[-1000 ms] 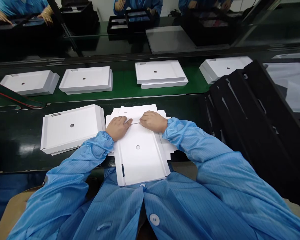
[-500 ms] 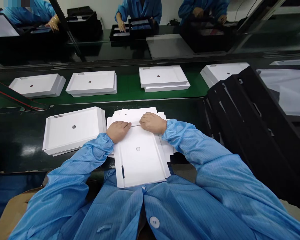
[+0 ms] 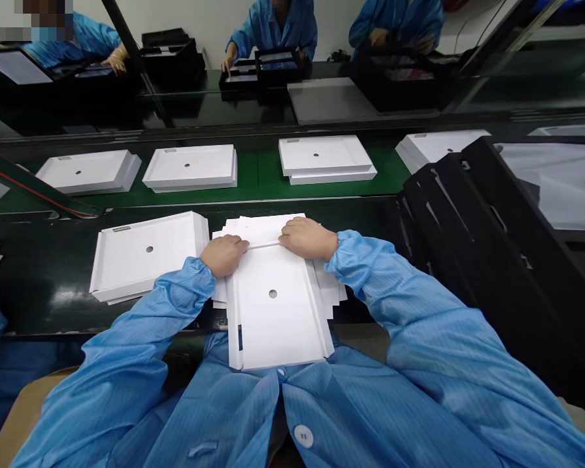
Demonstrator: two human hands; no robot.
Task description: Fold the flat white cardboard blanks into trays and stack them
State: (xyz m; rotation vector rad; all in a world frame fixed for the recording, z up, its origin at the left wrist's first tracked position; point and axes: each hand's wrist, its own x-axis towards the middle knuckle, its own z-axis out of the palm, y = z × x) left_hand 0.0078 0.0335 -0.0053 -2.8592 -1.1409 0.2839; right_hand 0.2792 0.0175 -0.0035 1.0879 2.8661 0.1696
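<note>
A partly folded white cardboard tray (image 3: 277, 325) with a round hole in its base lies in front of me, its near end against my blue coat. My left hand (image 3: 224, 255) grips the left end of the fold along its far side, fingers curled over the edge. At the right end of that same fold is my right hand (image 3: 308, 238), its fingers bent and pressed on the cardboard. Beneath the tray sits a stack of flat white cardboard blanks (image 3: 329, 292), mostly covered. Folded white trays (image 3: 149, 260) are stacked just left of my left hand.
Several stacked white trays (image 3: 190, 166) stand on a green conveyor belt (image 3: 253, 188) beyond the black worktop (image 3: 43, 260). Large black cases (image 3: 507, 260) lean at my right. Across the belt, people in blue coats handle black boxes (image 3: 241, 75).
My hands have spread slightly apart along the fold, the left one to the left and the right one to the right. The whole view has shifted a little.
</note>
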